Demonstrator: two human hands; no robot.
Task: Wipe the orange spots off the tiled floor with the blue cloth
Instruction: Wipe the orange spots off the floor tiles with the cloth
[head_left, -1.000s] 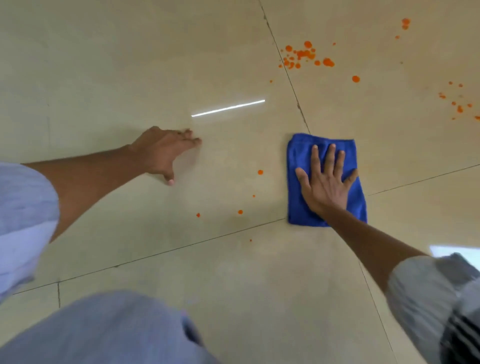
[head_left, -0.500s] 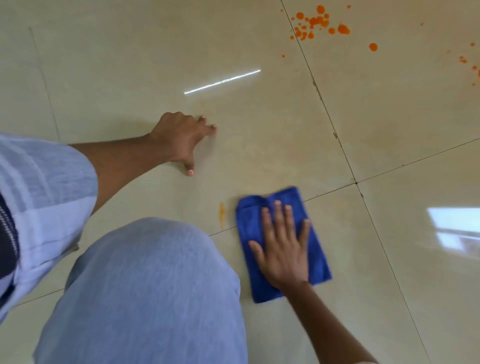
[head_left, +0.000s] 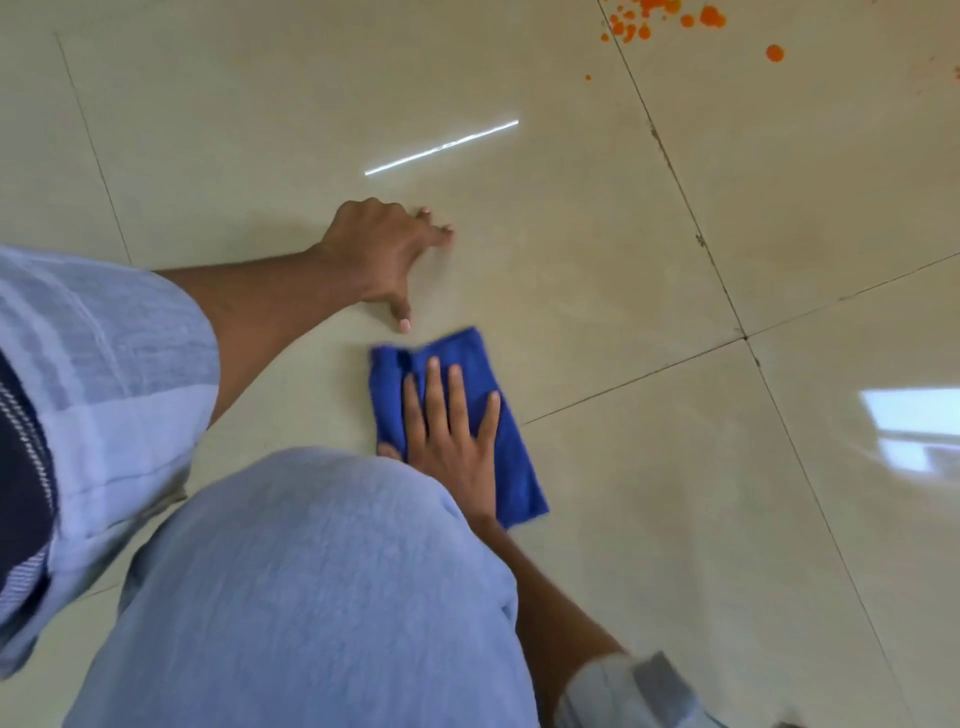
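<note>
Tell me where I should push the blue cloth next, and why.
Probably slide the blue cloth forward and to the right, toward the orange spots at the top of the view. Your right hand lies flat on the cloth, your left hand braces on the floor, and the tiles around the cloth look free of orange.

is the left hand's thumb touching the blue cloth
Apart. The head view shows a strip of bare tile between the left hand thumb tip and the top edge of the blue cloth.
</note>
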